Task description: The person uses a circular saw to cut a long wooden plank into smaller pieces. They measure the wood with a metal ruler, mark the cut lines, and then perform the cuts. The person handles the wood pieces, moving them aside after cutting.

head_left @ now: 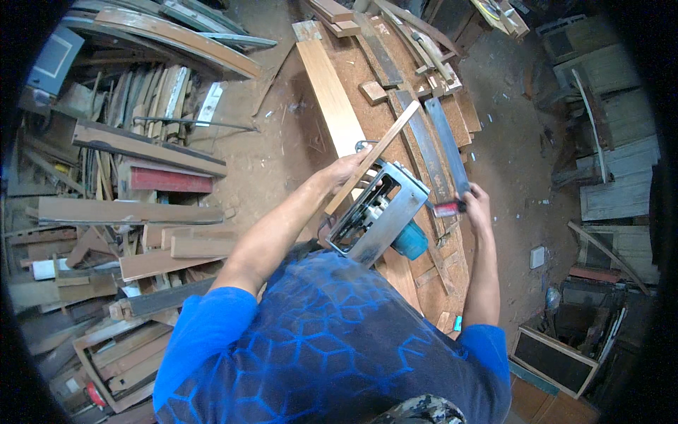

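My left hand (345,173) is closed round a narrow wooden strip (374,155), which slants across a power tool (381,212). The tool has a metal base plate with a long opening and a teal motor housing; it looks like a circular saw, tilted so its inner parts show. Whether my left fingers also grip its plate is hidden. On the right, my right hand (477,205) closes on a tool with a red and black handle (448,208); its far end is unclear. A long grey-blue strip (445,138) reaches up to that hand; whether I hold it cannot be told.
Under the tools is a brown workbench (357,67), bearing a pale plank (328,95), a wood block (372,92) and several boards. Stacked timber (134,212) crowds the left. Door panels (614,162) and a framed box (558,360) stand right. Scraps litter the floor (505,134).
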A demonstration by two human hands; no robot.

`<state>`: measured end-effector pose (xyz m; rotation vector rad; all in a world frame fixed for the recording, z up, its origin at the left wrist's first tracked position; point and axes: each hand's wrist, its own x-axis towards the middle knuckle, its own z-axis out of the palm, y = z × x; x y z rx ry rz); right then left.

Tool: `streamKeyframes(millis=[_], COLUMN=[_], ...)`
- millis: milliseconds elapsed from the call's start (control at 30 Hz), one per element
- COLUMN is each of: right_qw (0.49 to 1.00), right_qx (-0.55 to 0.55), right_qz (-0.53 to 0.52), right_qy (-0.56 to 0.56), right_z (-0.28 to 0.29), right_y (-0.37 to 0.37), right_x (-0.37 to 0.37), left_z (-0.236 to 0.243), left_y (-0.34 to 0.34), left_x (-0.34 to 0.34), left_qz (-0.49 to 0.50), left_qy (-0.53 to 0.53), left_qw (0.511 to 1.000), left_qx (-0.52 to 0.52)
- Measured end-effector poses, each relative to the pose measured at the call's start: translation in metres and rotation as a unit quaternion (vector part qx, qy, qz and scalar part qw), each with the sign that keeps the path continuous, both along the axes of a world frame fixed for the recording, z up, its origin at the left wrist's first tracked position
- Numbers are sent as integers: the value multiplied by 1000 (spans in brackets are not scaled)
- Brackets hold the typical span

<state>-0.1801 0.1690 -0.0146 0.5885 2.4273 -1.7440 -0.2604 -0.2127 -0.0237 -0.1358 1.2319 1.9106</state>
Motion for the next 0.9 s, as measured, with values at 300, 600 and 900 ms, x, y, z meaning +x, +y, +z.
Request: streamKeyframes(millis=[300,600,900], right_qw=[996,982,960], right_qx=[58,127,280], right_qz=[41,-131,-15], right_qy=[-46,-57,-19], right_z=[77,-92,-193], right_y=[-4,12,-3], right_x=[86,137,77], left_z=[-26,2,-14], left_y=[16,-6,-20], left_x=[-12,9,8], left_qz=[-56,-12,-6], left_qy=[-16,5,10], left_qw=[998,1000,1000], left_qx=[-5,-23,-15])
